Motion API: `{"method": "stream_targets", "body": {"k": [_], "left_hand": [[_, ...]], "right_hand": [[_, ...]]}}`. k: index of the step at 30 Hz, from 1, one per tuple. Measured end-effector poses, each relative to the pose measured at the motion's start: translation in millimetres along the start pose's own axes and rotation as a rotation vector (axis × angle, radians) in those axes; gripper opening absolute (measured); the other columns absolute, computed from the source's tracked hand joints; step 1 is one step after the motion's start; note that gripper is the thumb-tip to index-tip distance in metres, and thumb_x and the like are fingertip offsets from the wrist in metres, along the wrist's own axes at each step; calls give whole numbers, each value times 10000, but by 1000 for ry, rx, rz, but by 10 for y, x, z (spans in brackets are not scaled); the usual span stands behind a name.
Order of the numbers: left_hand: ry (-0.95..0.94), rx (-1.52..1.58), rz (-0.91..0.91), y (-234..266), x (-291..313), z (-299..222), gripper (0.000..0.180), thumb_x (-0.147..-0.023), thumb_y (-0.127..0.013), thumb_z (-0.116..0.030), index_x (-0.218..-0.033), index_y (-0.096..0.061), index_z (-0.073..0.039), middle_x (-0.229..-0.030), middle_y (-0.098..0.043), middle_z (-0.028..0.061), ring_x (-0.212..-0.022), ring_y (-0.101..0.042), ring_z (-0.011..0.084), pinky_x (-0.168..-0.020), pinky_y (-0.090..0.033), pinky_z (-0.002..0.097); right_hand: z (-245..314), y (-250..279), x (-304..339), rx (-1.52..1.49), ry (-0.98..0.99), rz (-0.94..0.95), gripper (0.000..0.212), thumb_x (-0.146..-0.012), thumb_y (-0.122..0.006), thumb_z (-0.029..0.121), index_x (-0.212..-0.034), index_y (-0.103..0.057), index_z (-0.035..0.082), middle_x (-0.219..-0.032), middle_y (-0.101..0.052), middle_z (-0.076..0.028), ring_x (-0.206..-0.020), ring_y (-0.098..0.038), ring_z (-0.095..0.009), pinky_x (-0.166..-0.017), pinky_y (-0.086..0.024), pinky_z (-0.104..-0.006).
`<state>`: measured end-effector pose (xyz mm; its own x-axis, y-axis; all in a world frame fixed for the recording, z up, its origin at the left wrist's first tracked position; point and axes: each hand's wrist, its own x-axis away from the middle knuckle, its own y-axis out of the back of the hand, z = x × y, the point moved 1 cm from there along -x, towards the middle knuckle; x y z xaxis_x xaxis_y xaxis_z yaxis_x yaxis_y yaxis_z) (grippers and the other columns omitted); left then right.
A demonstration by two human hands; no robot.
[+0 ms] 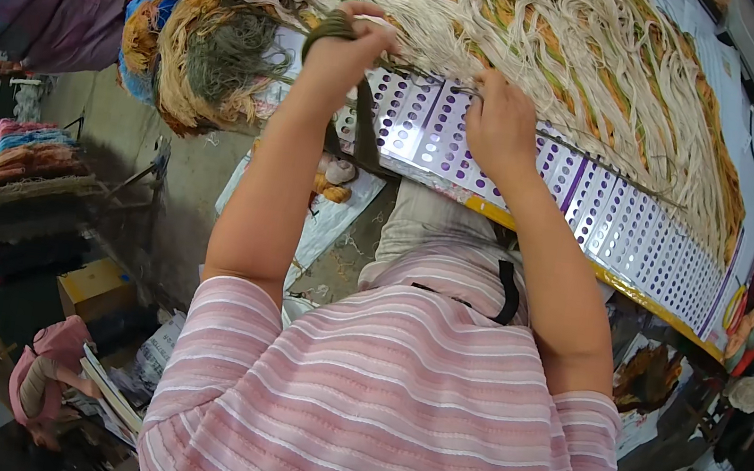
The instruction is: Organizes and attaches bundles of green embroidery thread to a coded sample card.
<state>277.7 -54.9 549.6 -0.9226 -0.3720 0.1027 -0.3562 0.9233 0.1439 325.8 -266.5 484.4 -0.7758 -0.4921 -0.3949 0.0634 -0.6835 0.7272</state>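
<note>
1. A bundle of dark olive yarn [336, 28] sits in the left hand [350, 41], which is closed around it at the top middle of the view; a tail of the same yarn hangs down below the wrist over the card.
2. The right hand [498, 123] rests knuckles-up on a long white card [608, 218] with rows of purple dots; its fingers curl down, apparently pinching a thin strand, though I cannot tell for sure.
3. The card lies slantwise across the table, with a yellow strip [636, 293] along its near edge.
4. Just beyond both hands lies a wide spread of cream yarn [555, 40].
5. To the left is a heap of orange, tan and grey yarn [201, 50].
6. Below, on the floor, lie stacked fabrics [30, 156] and a yellow box [99, 285].
</note>
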Motion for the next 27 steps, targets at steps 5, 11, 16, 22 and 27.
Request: {"method": "stream_targets", "body": {"k": [5,11,16,22,27], "left_hand": [[143,679,102,97,-51,-55,306,-872,-588,-86,-1157,-510,-3,-895,-641,78,-776,-604,142,-695,-470,260],[150,409,418,-210,10,120,541,-860,-504,32,-1379,-359,-24,-1216,-597,170,-729,-642,160,-635,-515,241],[70,178,522,-565,60,222,566,-859,-570,38,-1391,-403,-55,-847,-632,32,-719,-608,107,-646,-498,239],[87,182,172,248,-240,-41,220,-895,-551,-54,-1098,-631,-30,-632,-465,-46,-568,-412,67,-505,-309,197],[38,328,-18,1603,-982,-458,364,-921,-540,-92,-1279,-516,-33,-713,-404,-26,-541,-337,80,-478,-299,257]], "right_hand": [[-23,-10,1,14,20,27,237,-802,-496,45,-1034,-539,26,-809,-621,-157,-819,-571,-340,-772,-417,-464],[74,100,-32,-50,64,-43,308,-796,-506,14,-1103,-523,41,-858,-621,-169,-850,-567,-357,-770,-423,-475],[154,129,-58,-221,70,-78,306,-832,-504,25,-1137,-522,50,-991,-612,-176,-929,-576,-372,-826,-449,-452],[-75,-13,20,-86,-23,81,258,-790,-519,6,-1046,-536,35,-1031,-593,-154,-965,-573,-358,-832,-476,-432],[-60,-47,-11,-79,-8,49,264,-780,-538,22,-1044,-536,23,-1003,-587,-156,-949,-575,-350,-824,-479,-434]]}}
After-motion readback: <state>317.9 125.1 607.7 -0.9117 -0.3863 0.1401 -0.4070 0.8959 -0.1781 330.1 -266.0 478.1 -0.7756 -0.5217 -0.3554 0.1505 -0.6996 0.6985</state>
